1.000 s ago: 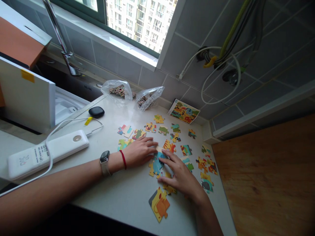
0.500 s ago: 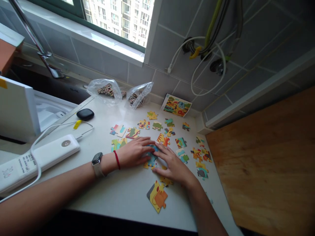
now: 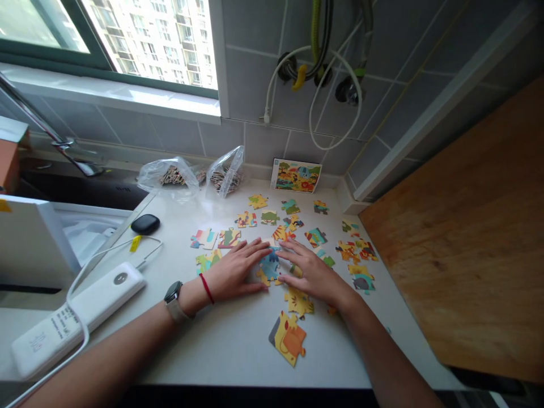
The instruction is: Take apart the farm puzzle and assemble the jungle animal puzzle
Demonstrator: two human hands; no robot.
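Note:
A blue and yellow jigsaw piece (image 3: 269,266) lies flat on the white counter between my hands. My left hand (image 3: 236,267) rests at its left side, fingers stretched out, with the fingertips near or touching its edge. From the right, my right hand (image 3: 313,271) lies palm down with fingers spread, its index and thumb close to the same piece. Partly under the right hand is a yellow jigsaw piece (image 3: 300,302). Nearer to me lies a yellow and orange jigsaw piece (image 3: 289,340). Whether the fingertips press on the blue piece I cannot tell.
Several loose jigsaw pieces (image 3: 269,217) spread behind and right of my hands. A picture card (image 3: 296,177) leans on the wall. Two plastic bags (image 3: 170,178) with sticks stand at the back. Left are a black case (image 3: 145,224), a white power bank (image 3: 80,320) and a sink (image 3: 127,184).
My hands have drawn slightly apart, so more of the blue and yellow jigsaw piece shows between them. The camera view has shifted and tilted.

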